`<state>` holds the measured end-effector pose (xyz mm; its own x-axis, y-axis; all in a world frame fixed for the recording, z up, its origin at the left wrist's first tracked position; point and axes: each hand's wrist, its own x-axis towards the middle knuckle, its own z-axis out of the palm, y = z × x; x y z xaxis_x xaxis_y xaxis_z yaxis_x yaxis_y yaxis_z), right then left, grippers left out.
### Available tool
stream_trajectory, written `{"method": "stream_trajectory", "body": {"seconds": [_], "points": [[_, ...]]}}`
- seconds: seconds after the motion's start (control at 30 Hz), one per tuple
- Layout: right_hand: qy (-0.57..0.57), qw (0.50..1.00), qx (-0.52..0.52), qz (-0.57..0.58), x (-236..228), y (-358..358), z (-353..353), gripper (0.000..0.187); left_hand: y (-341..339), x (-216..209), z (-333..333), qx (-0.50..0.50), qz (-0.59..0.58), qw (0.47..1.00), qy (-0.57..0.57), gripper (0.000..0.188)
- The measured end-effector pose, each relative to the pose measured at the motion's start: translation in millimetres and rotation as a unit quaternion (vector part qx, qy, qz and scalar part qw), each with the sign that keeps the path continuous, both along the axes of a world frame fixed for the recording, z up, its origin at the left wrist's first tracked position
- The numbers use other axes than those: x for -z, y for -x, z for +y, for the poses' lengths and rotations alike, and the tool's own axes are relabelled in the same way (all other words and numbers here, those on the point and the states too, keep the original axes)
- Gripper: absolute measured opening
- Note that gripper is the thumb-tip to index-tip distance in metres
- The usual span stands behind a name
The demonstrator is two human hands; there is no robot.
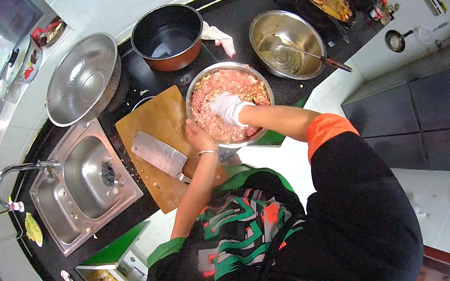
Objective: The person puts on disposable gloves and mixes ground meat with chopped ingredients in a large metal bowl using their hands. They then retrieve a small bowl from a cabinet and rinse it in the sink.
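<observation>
A steel bowl point(191, 97) full of pink minced meat point(245, 85) with pale yellowish bits stands at the counter's edge. My right hand point(229, 109), in a white glove, is pushed into the meat; its fingers are mostly buried, so their pose is hidden. With bent fingers, my left hand point(199, 137) grips the bowl's near left rim. Beside that hand, a wooden cutting board point(152, 114) lies at an angle. A broad cleaver point(158, 153) rests flat on the board, its handle partly covered by my left forearm.
A steel basin point(261, 23) with a dark-handled ladle point(309, 54) stands behind the bowl, beside a deep brown-red pot point(182, 60). Left are a large colander point(102, 103) and a double sink point(56, 220) with faucet point(11, 168). Below the counter, a green cabinet door point(117, 246) hangs open.
</observation>
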<state>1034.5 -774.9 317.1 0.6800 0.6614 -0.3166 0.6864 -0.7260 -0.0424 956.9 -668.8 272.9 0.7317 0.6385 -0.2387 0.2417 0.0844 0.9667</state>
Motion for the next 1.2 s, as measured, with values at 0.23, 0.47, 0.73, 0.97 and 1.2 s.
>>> {"method": "stream_trajectory", "body": {"seconds": [0.23,0.47,0.73,0.97,1.2], "points": [[-0.098,0.978,-0.14,0.118,-58.3,-61.8,-15.1,0.025,2.1,-2.6,5.1,-0.017,0.01,1.0,-0.017,0.051],[-0.081,0.981,-0.063,0.165,-44.8,-79.0,37.4,0.025,0.4,4.9,4.3,-0.023,-0.007,0.999,-0.025,0.051],[0.011,0.984,-0.177,0.023,-34.1,-53.8,26.3,0.022,-3.9,-2.3,0.9,-0.054,-0.008,0.998,-0.024,0.051],[-0.015,0.992,-0.078,-0.096,-23.8,7.9,-29.1,0.032,-0.2,-11.3,1.3,-0.045,-0.012,0.999,-0.006,0.051],[-0.004,0.977,-0.097,0.192,-62.5,-27.9,-11.7,0.055,-2.9,10.0,7.9,-0.047,-0.037,0.998,-0.007,0.05]]}}
